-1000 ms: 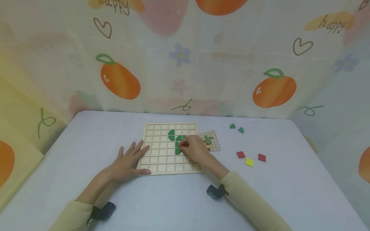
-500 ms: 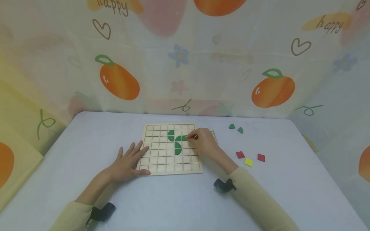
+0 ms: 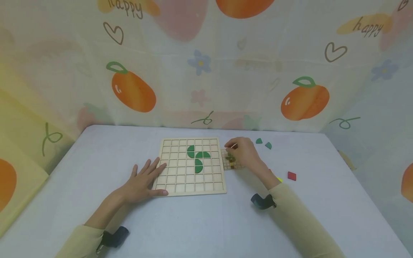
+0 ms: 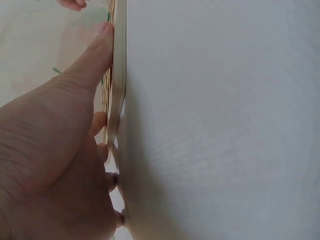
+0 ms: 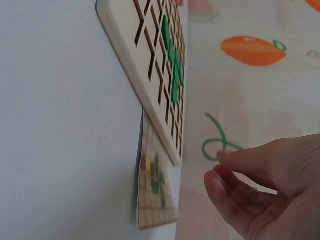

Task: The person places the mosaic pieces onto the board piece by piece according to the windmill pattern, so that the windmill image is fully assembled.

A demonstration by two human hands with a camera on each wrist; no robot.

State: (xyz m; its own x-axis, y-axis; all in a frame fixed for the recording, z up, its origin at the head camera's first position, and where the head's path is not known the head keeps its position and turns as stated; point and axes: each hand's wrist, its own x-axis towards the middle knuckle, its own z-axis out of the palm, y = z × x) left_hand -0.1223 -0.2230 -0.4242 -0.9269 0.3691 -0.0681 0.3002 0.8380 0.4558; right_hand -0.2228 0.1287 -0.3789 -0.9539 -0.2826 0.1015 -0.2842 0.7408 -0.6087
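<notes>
A wooden grid board (image 3: 180,179) lies on the table with several green quarter-circle tiles (image 3: 198,166) set in its cells. My left hand (image 3: 142,184) rests on the board's left edge, fingers spread and thumb at the near corner. Over the small pattern card (image 3: 231,165), right of the board, hovers my right hand (image 3: 243,152). Its fingers are loosely bent and hold nothing; in the right wrist view a gap shows between thumb and fingertips. Two loose green quarter-circle tiles (image 3: 268,145) lie just beyond that hand.
A red square tile (image 3: 292,176) lies at the right of the table. My right wrist partly covers a yellow tile (image 3: 279,180) and mostly hides another red one. Behind the table's far edge hangs a fruit-printed curtain (image 3: 174,89).
My right hand has moved off the board's green tiles, rightward over the pattern card, uncovering a green tile in the middle of the board. The left hand has stayed put.
</notes>
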